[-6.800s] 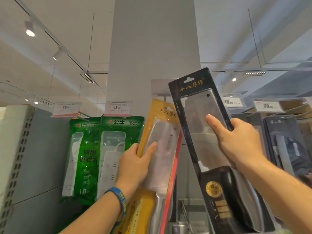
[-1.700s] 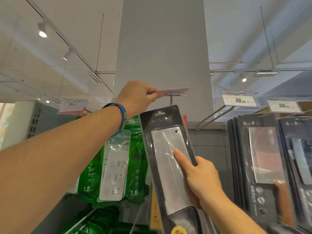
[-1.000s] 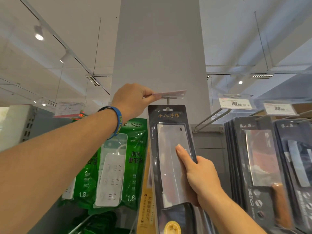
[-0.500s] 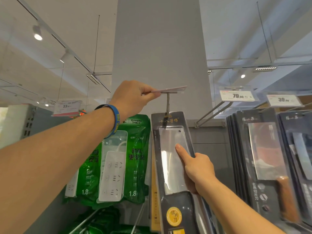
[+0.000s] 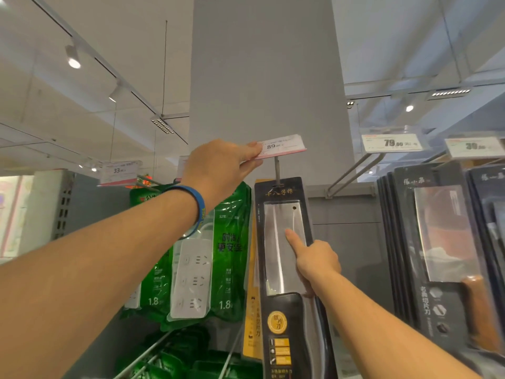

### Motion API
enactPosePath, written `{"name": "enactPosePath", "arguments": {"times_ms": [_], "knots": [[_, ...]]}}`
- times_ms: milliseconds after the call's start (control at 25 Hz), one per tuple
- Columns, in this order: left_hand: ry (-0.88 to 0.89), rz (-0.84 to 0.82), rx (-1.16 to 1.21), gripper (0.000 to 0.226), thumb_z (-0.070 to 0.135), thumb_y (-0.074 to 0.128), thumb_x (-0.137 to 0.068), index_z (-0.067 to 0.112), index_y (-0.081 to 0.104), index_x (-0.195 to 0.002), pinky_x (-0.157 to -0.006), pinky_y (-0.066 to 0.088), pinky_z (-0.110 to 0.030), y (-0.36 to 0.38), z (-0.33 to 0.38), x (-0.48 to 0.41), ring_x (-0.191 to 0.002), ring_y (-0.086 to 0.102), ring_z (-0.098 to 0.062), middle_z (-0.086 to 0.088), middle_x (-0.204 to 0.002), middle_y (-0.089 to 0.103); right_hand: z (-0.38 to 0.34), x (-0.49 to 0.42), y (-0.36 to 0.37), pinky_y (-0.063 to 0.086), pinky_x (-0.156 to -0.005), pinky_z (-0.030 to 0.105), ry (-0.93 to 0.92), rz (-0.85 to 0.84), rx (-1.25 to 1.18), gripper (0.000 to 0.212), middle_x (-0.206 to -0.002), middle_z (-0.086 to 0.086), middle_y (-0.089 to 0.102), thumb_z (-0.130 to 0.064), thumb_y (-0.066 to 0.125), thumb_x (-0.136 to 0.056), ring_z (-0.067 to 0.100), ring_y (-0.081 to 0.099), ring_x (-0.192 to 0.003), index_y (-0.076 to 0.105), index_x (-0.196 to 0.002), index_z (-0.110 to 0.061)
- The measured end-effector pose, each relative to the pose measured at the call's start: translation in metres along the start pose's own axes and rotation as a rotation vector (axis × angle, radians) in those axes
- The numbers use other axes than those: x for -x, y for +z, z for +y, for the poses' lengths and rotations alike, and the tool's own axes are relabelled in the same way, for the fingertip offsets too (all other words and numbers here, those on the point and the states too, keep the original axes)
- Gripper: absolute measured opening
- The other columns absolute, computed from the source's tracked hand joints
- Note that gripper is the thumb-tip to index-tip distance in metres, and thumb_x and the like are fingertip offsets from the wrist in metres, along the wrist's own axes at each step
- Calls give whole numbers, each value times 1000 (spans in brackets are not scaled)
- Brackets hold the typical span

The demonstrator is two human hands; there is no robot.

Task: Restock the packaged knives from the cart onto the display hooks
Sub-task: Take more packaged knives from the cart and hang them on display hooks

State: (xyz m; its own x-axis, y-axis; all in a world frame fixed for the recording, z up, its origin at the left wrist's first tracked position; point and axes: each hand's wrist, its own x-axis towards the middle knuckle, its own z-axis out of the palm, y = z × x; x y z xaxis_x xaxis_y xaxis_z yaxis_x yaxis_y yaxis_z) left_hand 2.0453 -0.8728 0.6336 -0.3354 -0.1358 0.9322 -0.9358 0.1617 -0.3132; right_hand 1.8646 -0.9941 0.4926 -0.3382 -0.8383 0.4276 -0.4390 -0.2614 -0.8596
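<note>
The black packaged knife (image 5: 281, 258) hangs on the hook (image 5: 277, 169) beneath the price tag (image 5: 282, 146), which the left hand (image 5: 221, 170) pinches. The right hand (image 5: 317, 262) has its fingers curled round the pack's right edge. Green power-strip packs (image 5: 228, 242) crowd its left side, and a yellow pack (image 5: 250, 324) hangs behind it.

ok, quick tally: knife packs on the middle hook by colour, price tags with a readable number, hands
black pack: 1
yellow pack: 1
price tags: 4 (33 tag, 89 tag, 79 tag, rightmost tag)
hands: 2 (left hand, right hand)
total: 8
</note>
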Motion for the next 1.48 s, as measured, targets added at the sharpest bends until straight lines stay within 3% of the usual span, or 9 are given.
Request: {"name": "enactPosePath", "arguments": {"times_ms": [80, 200, 320, 440, 560, 840, 1080, 1240, 1480], "knots": [[-1, -57, -26, 47, 43, 44, -103, 32, 43, -148, -70, 57, -35, 2, 6, 8, -90, 67, -21, 6, -139, 59, 0, 1, 0, 40, -70, 34, -25, -16, 27, 91, -128, 11, 63, -83, 44, -87, 30, 58, -97, 52, -139, -9], [-61, -106, 82, 63, 44, 46, -101, 28, 22, -156, -77, 58, -41, 4, 16, 38, -96, 66, -19, 5, -154, 42, 3, 13, -5, 36, -80, 36, -47, -93, 39, 98, -149, 12, 52, -82, 40, -90, 36, 55, -127, 37, -153, -8], [-237, -74, 343, 57, 44, 50, -98, 31, 34, -151, -78, 53, -33, 10, 26, 89, -90, 66, -7, 12, -136, 57, 30, 46, -18, 43, -77, 36, -112, -117, 142, 77, -127, 4, 63, -76, 46, -91, 28, 61, -107, 47, -138, -15], [-511, -162, 749, 16, 35, 56, -98, 39, 68, -108, -59, 48, -13, 31, 52, 165, -63, 65, 2, 21, -95, 74, 73, 96, -34, 50, -79, 35, -181, -123, 59, 40, -100, -6, 71, -59, 59, -96, 20, 68, -94, 63, -108, -21], [-702, -274, 1025, 20, 23, 58, -98, 32, 73, -88, -48, 41, -11, 54, 92, 245, -45, 54, 2, 8, -71, 73, 114, 151, -62, 51, -60, 27, -175, -256, -174, 25, -73, -2, 74, -38, 67, -98, 12, 67, -57, 65, -79, -22], [-936, -691, 1429, 31, 18, 53, -100, 18, 75, -79, -38, 33, -14, 67, 221, 395, -38, 43, -11, -3, -62, 65, 253, 312, -158, 42, -47, 15, 178, -41, -265, 18, -67, 6, 69, -11, 63, -99, 11, 59, -49, 64, -80, -10], [-694, -1395, 1575, 27, 22, 55, -100, 32, 75, -85, -48, 40, -19, 51, 326, 514, -46, 50, -13, 1, -79, 72, 350, 522, -199, 36, -46, 19, 743, 354, -112, 17, -75, 4, 73, -14, 58, -103, 15, 59, -54, 67, -91, -5], [-356, -1774, 1639, 19, 31, 56, -99, 31, 73, -92, -58, 43, -28, 10, 396, 585, -51, 56, -12, 5, -86, 74, 355, 661, -214, 33, -49, 26, 1034, 610, -32, 18, -80, 3, 73, -20, 58, -104, 14, 61, -56, 67, -94, -8], [129, -2074, 1685, 17, 13, 53, -101, 14, 69, -95, -39, 31, -13, -114, 496, 638, -38, 51, -5, -8, -81, 70, 312, 834, -233, 44, -54, 24, 1233, 1025, 26, 25, -86, -1, 76, -38, 59, -103, 15, 68, -63, 69, -94, -18]]}}
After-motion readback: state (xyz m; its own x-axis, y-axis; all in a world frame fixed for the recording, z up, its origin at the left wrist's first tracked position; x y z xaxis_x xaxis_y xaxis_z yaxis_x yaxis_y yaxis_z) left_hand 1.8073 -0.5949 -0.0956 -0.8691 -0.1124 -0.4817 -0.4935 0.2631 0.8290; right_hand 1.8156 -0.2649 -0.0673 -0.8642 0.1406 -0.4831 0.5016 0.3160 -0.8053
